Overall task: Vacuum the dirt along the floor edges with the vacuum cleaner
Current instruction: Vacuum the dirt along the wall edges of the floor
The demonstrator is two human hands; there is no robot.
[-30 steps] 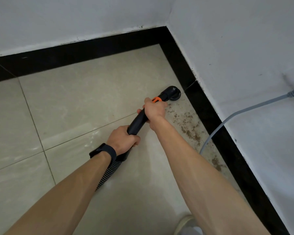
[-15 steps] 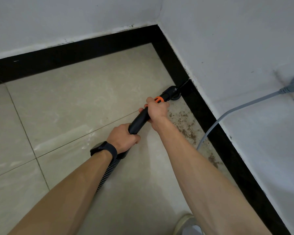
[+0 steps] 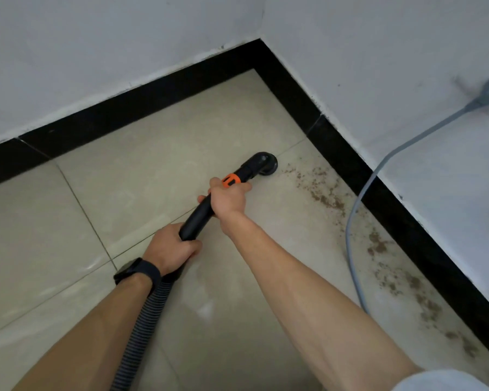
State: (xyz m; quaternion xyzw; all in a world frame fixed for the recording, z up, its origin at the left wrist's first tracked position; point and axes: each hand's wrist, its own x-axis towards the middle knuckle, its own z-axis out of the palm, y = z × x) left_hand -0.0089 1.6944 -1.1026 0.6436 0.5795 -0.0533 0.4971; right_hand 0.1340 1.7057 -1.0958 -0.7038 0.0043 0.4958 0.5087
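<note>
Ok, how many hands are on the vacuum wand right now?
2. The right hand grips the vacuum wand just behind its orange collar; the left hand grips its lower end, where the ribbed hose begins.

I see smooth, glossy floor tiles (image 3: 158, 170), a polished black skirting (image 3: 141, 105) and matt painted walls (image 3: 96, 52) (scuffed in spots). The vacuum tube (image 3: 198, 218) looks like smooth black plastic, its hose (image 3: 144, 320) ribbed; the dirt (image 3: 325, 198) is brown and gritty.
</note>
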